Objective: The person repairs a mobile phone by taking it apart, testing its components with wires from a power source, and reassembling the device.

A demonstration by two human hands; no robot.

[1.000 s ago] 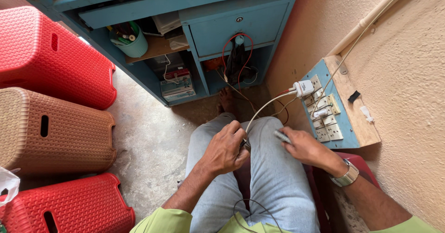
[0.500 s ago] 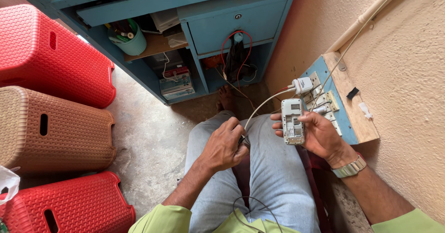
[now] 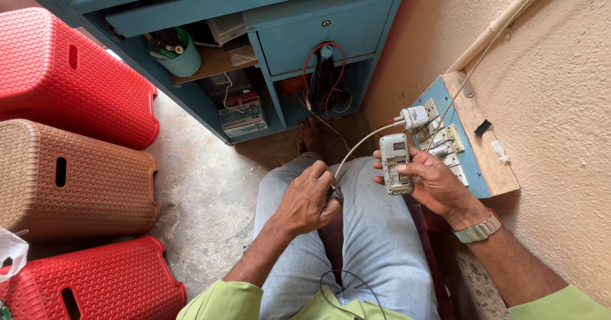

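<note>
My right hand [image 3: 435, 183] holds a small phone [image 3: 395, 163] with its back cover off, raised above my right knee with its open back facing me. My left hand [image 3: 307, 199] rests on my left thigh, fingers pinched on the end of a white charger cable [image 3: 359, 146]. That cable runs up to a white charger plug [image 3: 414, 116] seated in a wall switchboard [image 3: 445, 143] on a blue wooden panel. I sit in light jeans, a metal watch [image 3: 477, 232] on my right wrist.
A blue cabinet [image 3: 305, 27] stands ahead with a drawer, red and black wires [image 3: 324, 78], a green cup of tools [image 3: 178, 56] and boxes on shelves. Two red stools [image 3: 70, 78] and a brown stool [image 3: 70, 177] line the left. A plastered wall [image 3: 560, 104] rises on the right.
My right hand has lifted the phone from my lap and turned its open back toward me. The left hand has kept its grip on the cable end.
</note>
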